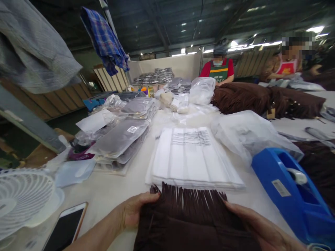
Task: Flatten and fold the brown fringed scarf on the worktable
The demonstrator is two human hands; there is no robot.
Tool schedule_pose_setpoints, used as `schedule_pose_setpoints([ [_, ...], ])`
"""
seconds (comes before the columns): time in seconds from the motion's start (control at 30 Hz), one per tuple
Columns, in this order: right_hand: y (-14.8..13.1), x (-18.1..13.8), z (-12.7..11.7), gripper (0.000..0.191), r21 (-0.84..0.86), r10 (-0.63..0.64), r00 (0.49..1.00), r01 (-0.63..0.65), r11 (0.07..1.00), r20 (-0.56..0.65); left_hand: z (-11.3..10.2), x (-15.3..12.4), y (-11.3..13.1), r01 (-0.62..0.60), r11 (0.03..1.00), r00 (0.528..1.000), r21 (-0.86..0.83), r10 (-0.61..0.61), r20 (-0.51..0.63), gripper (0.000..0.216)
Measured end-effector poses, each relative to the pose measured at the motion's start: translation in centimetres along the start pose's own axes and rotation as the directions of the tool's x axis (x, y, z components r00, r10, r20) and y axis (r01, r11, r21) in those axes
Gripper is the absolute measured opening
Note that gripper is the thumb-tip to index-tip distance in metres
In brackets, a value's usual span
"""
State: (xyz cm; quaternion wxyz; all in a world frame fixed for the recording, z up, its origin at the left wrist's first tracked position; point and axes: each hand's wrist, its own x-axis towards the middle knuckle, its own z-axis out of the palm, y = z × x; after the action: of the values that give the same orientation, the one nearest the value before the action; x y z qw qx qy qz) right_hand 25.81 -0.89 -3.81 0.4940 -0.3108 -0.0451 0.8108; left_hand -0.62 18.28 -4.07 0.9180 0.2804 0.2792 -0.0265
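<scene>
A dark brown fringed garment [191, 219] lies at the near edge of the white table, its fringe pointing away from me. My left hand [136, 209] grips its left side with fingers curled over the fabric. My right hand [258, 226] rests along its right side, fingers flat on the cloth. Just beyond the fringe sits a stack of clear plastic bags [193, 157] with printed lines on top.
A blue tape dispenser [293, 188] stands at the right. At the left are a white fan [23, 198], a phone [65, 226] and piles of packed grey garments [120, 139]. More brown fringed fabric [264, 97] lies farther back, where two people work.
</scene>
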Motion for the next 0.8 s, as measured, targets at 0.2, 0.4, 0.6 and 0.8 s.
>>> schedule_pose_setpoints([
  [0.2, -0.8, 1.6, 0.5, 0.034, -0.134, 0.071, 0.991, -0.055, 0.989, 0.115, 0.2, 3.3, 1.8, 0.123, 0.977, 0.969, 0.176, -0.156, 0.191, 0.043],
  [0.4, -1.6, 3.4, 2.0, 0.039, -0.214, 0.033, 0.997, -0.018, 0.977, 0.066, 1.9, 6.0, 2.2, 0.173, 0.934, 0.937, 0.314, -0.254, 0.24, 0.054],
  [0.6, -2.8, 1.7, 4.1, 0.056, -0.568, 0.032, 0.993, 0.039, 0.822, 0.115, 4.6, 3.5, 3.5, 0.055, 0.853, 0.945, 0.519, -0.213, 0.249, 0.057],
  [0.8, 1.5, -0.2, 2.4, 0.055, -0.908, -0.145, 0.9, 0.391, -0.148, 0.411, 7.5, -2.2, 0.4, -0.399, 0.063, 0.917, 0.915, 0.047, 0.397, 0.057],
])
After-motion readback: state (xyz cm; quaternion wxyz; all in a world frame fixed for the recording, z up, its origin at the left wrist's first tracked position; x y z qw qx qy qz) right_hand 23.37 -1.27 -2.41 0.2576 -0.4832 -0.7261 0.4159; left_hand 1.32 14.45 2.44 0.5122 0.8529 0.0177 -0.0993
